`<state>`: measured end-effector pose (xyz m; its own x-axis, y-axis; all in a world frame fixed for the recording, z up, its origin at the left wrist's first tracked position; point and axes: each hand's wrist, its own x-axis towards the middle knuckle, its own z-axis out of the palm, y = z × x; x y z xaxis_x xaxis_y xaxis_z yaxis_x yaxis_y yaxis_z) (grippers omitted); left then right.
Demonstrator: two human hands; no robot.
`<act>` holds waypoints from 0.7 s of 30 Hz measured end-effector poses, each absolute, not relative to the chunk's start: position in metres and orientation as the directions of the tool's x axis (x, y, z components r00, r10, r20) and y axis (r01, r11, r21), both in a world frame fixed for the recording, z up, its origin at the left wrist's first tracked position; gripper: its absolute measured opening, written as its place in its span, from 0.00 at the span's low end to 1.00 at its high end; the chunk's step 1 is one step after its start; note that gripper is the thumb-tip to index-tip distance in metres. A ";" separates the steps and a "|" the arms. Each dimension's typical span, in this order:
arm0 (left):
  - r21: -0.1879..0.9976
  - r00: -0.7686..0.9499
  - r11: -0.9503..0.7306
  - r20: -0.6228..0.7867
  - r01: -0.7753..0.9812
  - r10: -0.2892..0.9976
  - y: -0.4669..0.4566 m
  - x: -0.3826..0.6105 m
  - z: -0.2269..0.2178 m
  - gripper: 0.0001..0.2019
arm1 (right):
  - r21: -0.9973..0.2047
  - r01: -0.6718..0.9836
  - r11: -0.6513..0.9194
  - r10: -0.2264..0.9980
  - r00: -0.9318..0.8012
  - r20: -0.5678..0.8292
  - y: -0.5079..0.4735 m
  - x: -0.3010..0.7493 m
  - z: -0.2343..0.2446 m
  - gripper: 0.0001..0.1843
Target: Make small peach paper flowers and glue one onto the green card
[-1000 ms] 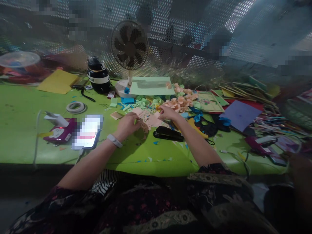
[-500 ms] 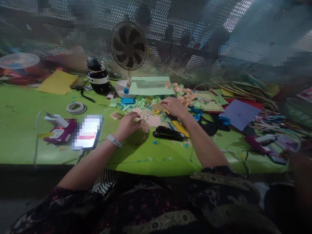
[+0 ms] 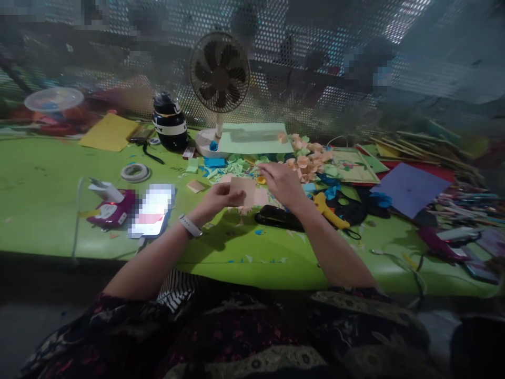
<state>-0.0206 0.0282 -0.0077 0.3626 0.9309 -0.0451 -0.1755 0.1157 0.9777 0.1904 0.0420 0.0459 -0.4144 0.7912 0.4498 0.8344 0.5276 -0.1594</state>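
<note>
A small square of pale peach paper is pinched upright between the thumb and fingers of my left hand, which wears a white wristband. My right hand hovers just to the right of that square, fingers stretched leftward and partly bent, with nothing visible in them. Under both hands lie pink paper pieces and a heap of green paper scraps. A black stapler rests below my right hand. Beside my right forearm are yellow-handled scissors.
Peach paper flowers are piled behind my right hand. A fan and a black bottle stand at the back. On the left are a tape roll, a lit phone and a purple device. Purple paper lies right.
The peach paper square has passed from my right hand to my left, which has lifted it off the pile. My right hand's fingers have come away from it. The view has shifted slightly left.
</note>
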 end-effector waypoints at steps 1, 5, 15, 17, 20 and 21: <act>0.959 0.360 0.172 -0.081 -0.228 0.930 0.028 -0.020 -0.007 0.14 | -0.126 0.871 0.475 0.808 -0.375 0.455 0.044 0.196 0.043 0.22; 0.881 0.337 0.305 -0.181 -0.362 0.924 0.028 -0.019 -0.004 0.07 | -0.058 0.862 0.503 0.789 -0.431 0.437 0.039 0.209 0.036 0.35; 0.794 0.429 0.383 -0.173 -0.471 0.887 0.020 -0.018 0.005 0.07 | -0.255 0.500 0.828 0.550 -0.634 0.544 0.022 0.195 0.027 0.14; 0.772 0.470 0.396 -0.144 -0.497 0.871 0.017 -0.017 0.008 0.07 | -0.303 0.508 0.806 0.581 -0.585 0.566 0.021 0.194 0.027 0.12; 0.746 0.475 0.381 -0.100 -0.546 0.875 0.015 -0.015 0.010 0.07 | -0.408 0.485 0.774 0.628 -0.499 0.598 0.017 0.188 0.026 0.09; 0.741 0.468 0.372 -0.089 -0.558 0.879 0.014 -0.014 0.010 0.07 | -0.451 0.470 0.759 0.647 -0.461 0.608 0.015 0.186 0.025 0.08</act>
<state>-0.0141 0.0143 0.0098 0.4681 0.8792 -0.0893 -0.5582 0.3725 0.7414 0.1858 0.0147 0.0253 -0.4606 0.6470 0.6077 0.4699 0.7586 -0.4514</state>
